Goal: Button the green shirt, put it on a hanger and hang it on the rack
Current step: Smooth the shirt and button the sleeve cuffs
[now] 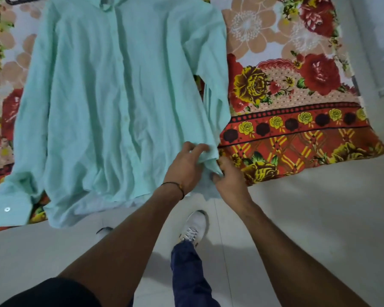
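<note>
The green shirt (111, 103) lies flat, front up, on a flowered bedspread, collar at the top, its button placket running down the middle. Its left-hand sleeve ends in a cuff (8, 210) with a white button at the bed's edge. My left hand (187, 167) pinches the end of the other sleeve near the shirt's lower right corner. My right hand (228, 179) grips the same cuff from the right side. A dark hanger (20, 0) peeks in at the top left, mostly out of frame.
The flowered bedspread (297, 89) covers the bed and hangs over its near edge. Below is a pale tiled floor (308, 218). My leg in blue trousers and a white shoe (194, 227) stand close to the bed.
</note>
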